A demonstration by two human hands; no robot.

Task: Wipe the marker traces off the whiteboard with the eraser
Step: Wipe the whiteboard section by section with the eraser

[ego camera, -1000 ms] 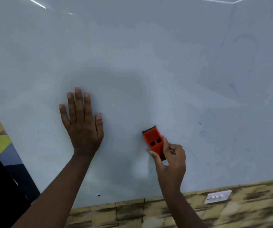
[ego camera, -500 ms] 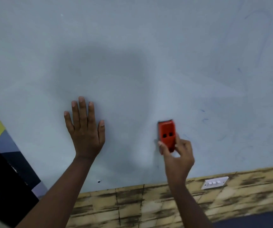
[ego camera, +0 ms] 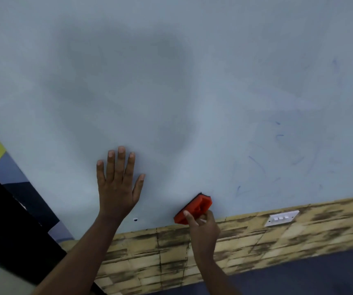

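A large pale whiteboard (ego camera: 171, 81) fills most of the view. Faint blue marker traces (ego camera: 258, 165) remain on its lower right part. My right hand (ego camera: 203, 226) grips an orange eraser (ego camera: 194, 207) and holds it tilted against the board, just above the bottom edge. My left hand (ego camera: 117, 184) presses flat on the board with straight fingers, to the left of the eraser.
Below the board runs a tan brick-pattern wall (ego camera: 256, 237) with a white switch plate (ego camera: 282, 218). A small screw hole (ego camera: 135, 219) sits near the board's bottom edge. Dark and coloured panels (ego camera: 5, 188) border the board's left side.
My right hand has carried the eraser down to the board's bottom edge and turned it from upright to slanted. The view has shifted down. My left hand stays flat on the board.
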